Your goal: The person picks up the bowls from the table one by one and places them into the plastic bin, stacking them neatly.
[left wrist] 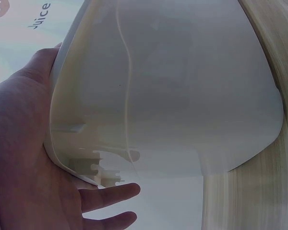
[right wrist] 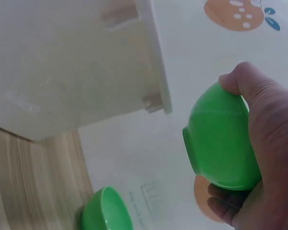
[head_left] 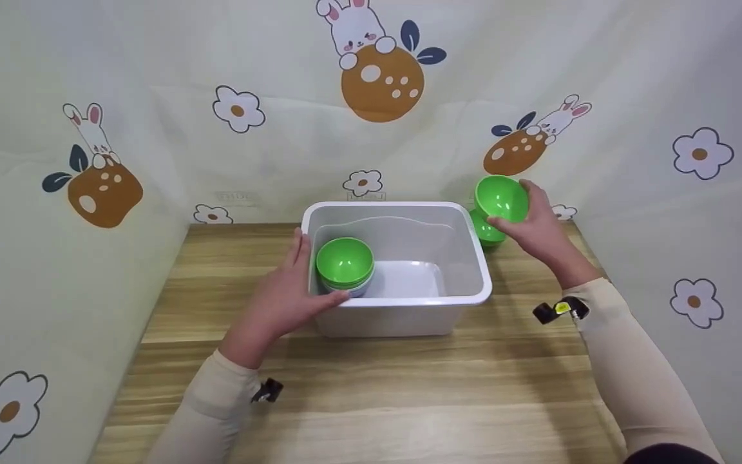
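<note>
Green bowl [head_left: 502,198], pinched by its rim in the right hand [head_left: 536,225], right of centre in the head view. Thumb on the near edge of the lip, other fingers curled round the far right side. Tilted in that grip, hollow toward the head camera; in the right wrist view, foot ring facing left. Held up beside the upper right corner of a white box [head_left: 409,301], apart from the table [head_left: 371,393].

Left hand [head_left: 284,290] at the left end of the same box, left of centre in the head view: fingers straight along the outer side, thumb stretched over the near rim. In the left wrist view, two fingers outstretched near the bottom edge.

Just below the held bowl in the head view, a second green bowl [head_left: 490,233], partly hidden, beside the box's right wall; at the bottom of the right wrist view, apart from the held one. Inside the box, at its left end, a small stack [head_left: 345,263], mouth up, green on top and paler underneath; exact count impossible to tell.

Farther out, beige sleeves [head_left: 635,374] from both lower corners, with small dark devices [head_left: 269,390] at the wrists. Across the upper frame and both sides, a pale sheet [head_left: 294,161] printed with rabbits, orange fruit and flowers.
</note>
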{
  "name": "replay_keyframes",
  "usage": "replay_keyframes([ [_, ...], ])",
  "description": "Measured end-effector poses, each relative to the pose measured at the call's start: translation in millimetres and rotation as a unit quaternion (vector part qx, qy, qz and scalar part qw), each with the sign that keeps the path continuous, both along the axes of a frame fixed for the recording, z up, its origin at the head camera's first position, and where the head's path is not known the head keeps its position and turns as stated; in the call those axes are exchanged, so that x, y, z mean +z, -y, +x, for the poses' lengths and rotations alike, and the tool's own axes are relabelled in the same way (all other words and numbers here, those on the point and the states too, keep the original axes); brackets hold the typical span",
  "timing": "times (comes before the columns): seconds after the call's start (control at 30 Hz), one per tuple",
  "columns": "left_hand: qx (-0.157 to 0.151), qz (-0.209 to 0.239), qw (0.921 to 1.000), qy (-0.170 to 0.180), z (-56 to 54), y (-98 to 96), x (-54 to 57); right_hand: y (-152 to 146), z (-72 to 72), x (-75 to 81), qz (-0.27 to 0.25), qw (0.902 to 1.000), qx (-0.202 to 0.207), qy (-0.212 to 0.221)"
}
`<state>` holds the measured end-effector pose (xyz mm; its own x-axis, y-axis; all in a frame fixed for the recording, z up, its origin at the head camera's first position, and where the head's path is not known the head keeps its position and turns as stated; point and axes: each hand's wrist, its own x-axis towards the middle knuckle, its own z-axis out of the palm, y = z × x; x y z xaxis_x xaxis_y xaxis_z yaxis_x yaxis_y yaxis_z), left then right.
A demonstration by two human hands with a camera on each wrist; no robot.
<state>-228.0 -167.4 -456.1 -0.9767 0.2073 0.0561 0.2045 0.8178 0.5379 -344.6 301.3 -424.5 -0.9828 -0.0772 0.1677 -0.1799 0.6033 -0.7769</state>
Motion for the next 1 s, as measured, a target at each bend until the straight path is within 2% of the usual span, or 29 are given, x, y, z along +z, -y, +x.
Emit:
replay_keyframes([
  [0.53,0.002,0.005,1.0,-0.002,-2.7,1.0,-3.1,41.6,12.5,29.0,0.006,0.9978,0.066,-0.007],
  [0.8,0.002,0.0,1.0,0.0,-2.2,1.3,-3.0,61.0,17.2,36.3,0.03,0.9931,0.114,-0.001],
  [1.0,0.001,-0.006,1.0,-0.006,-2.5,0.5,-3.3,74.2,19.6,41.6,0.039,0.9902,0.134,0.001],
])
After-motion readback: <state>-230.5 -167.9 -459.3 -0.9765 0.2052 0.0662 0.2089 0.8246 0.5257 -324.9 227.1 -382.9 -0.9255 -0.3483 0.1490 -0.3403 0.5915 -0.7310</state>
